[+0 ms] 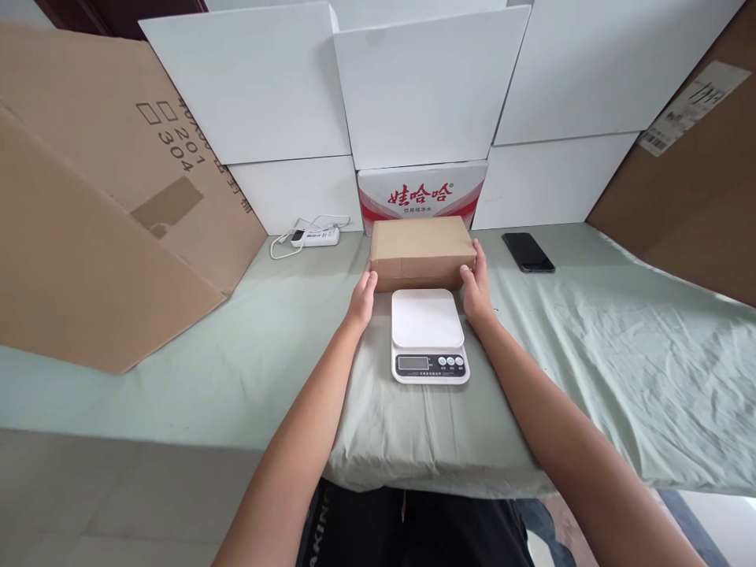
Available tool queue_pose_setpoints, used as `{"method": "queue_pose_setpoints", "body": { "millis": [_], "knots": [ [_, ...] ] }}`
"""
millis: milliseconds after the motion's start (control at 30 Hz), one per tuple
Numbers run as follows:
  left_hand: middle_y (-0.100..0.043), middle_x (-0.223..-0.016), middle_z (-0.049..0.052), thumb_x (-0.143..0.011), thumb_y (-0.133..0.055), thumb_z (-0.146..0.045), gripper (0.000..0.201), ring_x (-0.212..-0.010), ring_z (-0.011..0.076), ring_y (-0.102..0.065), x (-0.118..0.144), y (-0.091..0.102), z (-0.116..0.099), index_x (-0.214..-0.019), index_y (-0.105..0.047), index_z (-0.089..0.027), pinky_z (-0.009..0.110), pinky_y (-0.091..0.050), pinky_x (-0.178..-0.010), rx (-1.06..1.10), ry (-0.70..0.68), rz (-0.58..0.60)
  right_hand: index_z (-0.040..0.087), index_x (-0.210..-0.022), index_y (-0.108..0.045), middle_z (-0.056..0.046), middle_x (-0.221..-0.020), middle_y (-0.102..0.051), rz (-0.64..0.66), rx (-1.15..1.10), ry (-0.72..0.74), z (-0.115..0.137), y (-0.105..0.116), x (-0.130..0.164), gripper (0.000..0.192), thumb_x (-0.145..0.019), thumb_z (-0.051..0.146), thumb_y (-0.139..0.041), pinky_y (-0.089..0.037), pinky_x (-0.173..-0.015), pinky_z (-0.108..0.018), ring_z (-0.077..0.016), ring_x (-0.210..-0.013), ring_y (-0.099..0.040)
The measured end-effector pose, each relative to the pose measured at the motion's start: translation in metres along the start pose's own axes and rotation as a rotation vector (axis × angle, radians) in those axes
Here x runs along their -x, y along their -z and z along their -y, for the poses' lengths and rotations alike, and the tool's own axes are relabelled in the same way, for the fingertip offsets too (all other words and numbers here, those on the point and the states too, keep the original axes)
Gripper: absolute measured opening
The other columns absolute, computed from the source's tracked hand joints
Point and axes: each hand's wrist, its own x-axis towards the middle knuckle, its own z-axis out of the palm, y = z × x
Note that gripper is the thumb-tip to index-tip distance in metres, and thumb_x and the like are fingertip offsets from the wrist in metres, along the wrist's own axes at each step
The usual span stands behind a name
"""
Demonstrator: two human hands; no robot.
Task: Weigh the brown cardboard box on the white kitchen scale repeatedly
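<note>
Nearest the person, a white kitchen scale (429, 334) sits on the surface (591, 370), which is draped in a pale green cloth with loose wrinkles. Its display and 3 buttons face the person and its platform is bare.

Just behind the scale lies a flat brown cardboard box (423, 252), its near edge almost touching the scale's far edge. The left hand (362, 299) presses against the box's left end and the right hand (476, 289) against its right end. On both hands the fingers are held together and laid flat along the box's ends, clamping it between the palms rather than curling underneath; whether the box is lifted off the cloth or resting on it cannot be told.

Judging from this, a side squeeze alone could let the box slip if pressure eases, and it would drop onto the scale's far edge and shove or tip the scale. The soft, wrinkled cloth could also let the scale sit unevenly.

Behind and right of the scale a black phone (528, 252) lies flat, well apart from it. Behind and left of the scale sits a white power strip (316, 236) with a looped cord. Farthest behind the scale stands a red-and-white printed carton (423, 197) among white board panels (425, 87).
</note>
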Motion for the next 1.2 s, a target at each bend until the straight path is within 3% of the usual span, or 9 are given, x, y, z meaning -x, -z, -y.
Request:
{"method": "queue_pose_setpoints", "body": {
  "millis": [333, 500, 667, 800, 967, 1067, 1200],
  "knots": [
    [-0.051, -0.184, 0.005, -0.104, -0.043, -0.09, 0.091, -0.176, 0.0317, -0.04, 0.009, -0.001, -0.017, -0.175, -0.05, -0.033, 0.047, -0.032, -0.144, -0.031, -0.15, -0.003, 0.033, -0.178, -0.033, -0.013, -0.188, -0.039, -0.01, 0.1, 0.153, 0.009, 0.007, 0.001, 0.1, -0.095, 0.082, -0.061, -0.035, -0.142, -0.067, -0.0403, -0.173, -0.041],
    [-0.054, -0.183, 0.008, -0.099, -0.043, -0.096, 0.1, -0.175, 0.0341, -0.043, 0.019, -0.004, -0.032, -0.176, -0.048, -0.032, 0.046, -0.037, -0.142, -0.038, -0.223, -0.009, 0.028, -0.176, -0.038, -0.017, -0.184, -0.043, -0.031, 0.157, 0.24, 0.036, 0.019, 0.003, 0.098, -0.098, 0.082, -0.058, -0.033, -0.143, -0.07, -0.0452, -0.173, -0.038],
    [-0.049, -0.186, 0.008, -0.099, -0.044, -0.096, 0.102, -0.178, 0.0365, -0.036, 0.055, -0.006, -0.051, -0.178, -0.044, -0.033, 0.047, -0.037, -0.143, 0.006, -0.269, 0.018, 0.036, -0.172, -0.041, -0.013, -0.178, -0.048, -0.028, 0.082, 0.218, 0.073, 0.034, 0.033, 0.078, -0.104, 0.072, -0.057, -0.041, -0.137, -0.068, -0.0422, -0.164, -0.051],
    [-0.048, -0.186, 0.01, -0.1, -0.046, -0.093, 0.098, -0.177, 0.0381, -0.037, 0.094, -0.005, -0.055, -0.178, -0.045, -0.032, 0.051, -0.037, -0.143, 0.076, -0.241, 0.024, 0.037, -0.166, -0.045, -0.013, -0.17, -0.053, -0.007, 0.063, 0.165, 0.083, 0.048, 0.069, 0.073, -0.103, 0.069, -0.06, -0.052, -0.127, -0.067, -0.0417, -0.153, -0.059],
    [-0.053, -0.183, 0.011, -0.099, -0.047, -0.094, 0.099, -0.175, 0.0394, -0.041, 0.127, -0.007, -0.05, -0.177, -0.046, -0.033, 0.053, -0.04, -0.142, 0.088, -0.168, 0.028, 0.038, -0.163, -0.048, -0.011, -0.165, -0.055, -0.097, 0.113, 0.176, 0.08, 0.051, 0.094, 0.071, -0.101, 0.071, -0.06, -0.042, -0.135, -0.071, -0.0432, -0.161, -0.049],
    [-0.054, -0.182, 0.01, -0.099, -0.048, -0.094, 0.098, -0.174, 0.0401, -0.042, 0.136, -0.008, -0.048, -0.175, -0.048, -0.033, 0.053, -0.041, -0.142, 0.082, -0.154, -0.001, 0.037, -0.163, -0.049, -0.011, -0.165, -0.054, -0.127, 0.124, 0.183, 0.079, 0.046, 0.099, 0.069, -0.102, 0.07, -0.058, -0.035, -0.138, -0.073, -0.0438, -0.163, -0.046],
    [-0.056, -0.18, 0.01, -0.102, -0.048, -0.09, 0.089, -0.174, 0.0391, -0.044, 0.139, -0.006, -0.044, -0.172, -0.053, -0.034, 0.052, -0.041, -0.141, 0.092, -0.149, -0.025, 0.035, -0.162, -0.049, -0.012, -0.165, -0.054, -0.103, 0.145, 0.177, 0.075, 0.043, 0.102, 0.07, -0.102, 0.069, -0.059, -0.035, -0.139, -0.071, -0.0427, -0.161, -0.047]
  ]
}}
